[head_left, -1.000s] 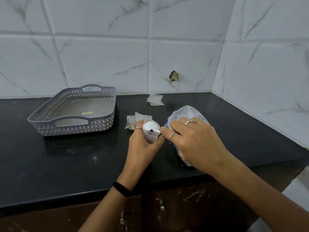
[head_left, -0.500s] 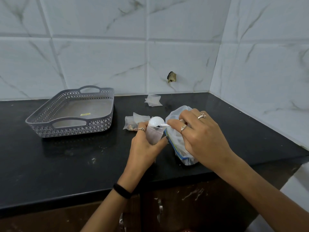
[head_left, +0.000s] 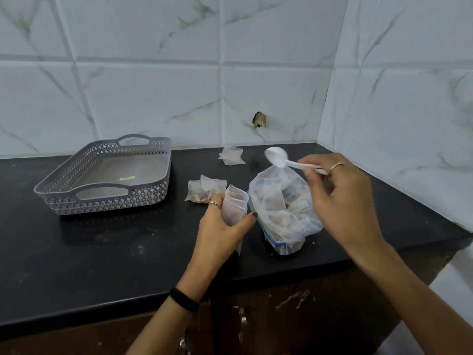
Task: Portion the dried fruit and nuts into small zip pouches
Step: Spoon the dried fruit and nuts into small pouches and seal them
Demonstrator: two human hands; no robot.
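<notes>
While the left hand (head_left: pixel 220 226) wraps its fingers and thumb around a small zip pouch (head_left: pixel 233 204), mouth up and open, the right hand (head_left: pixel 343 198) pinches the handle of a white plastic spoon (head_left: pixel 277 156) above the big bag. That large clear bag (head_left: pixel 282 213) sits on the black counter (head_left: pixel 102 252) just right of the pouch, holding dried fruit and nuts among crumpled plastic. Behind the left hand lies a filled pouch (head_left: pixel 204 192) with brownish pieces inside. Farther back lies a flat pouch (head_left: pixel 231 156). At the left stands a grey perforated tray (head_left: pixel 102 201), only a yellow sticker on its floor.
</notes>
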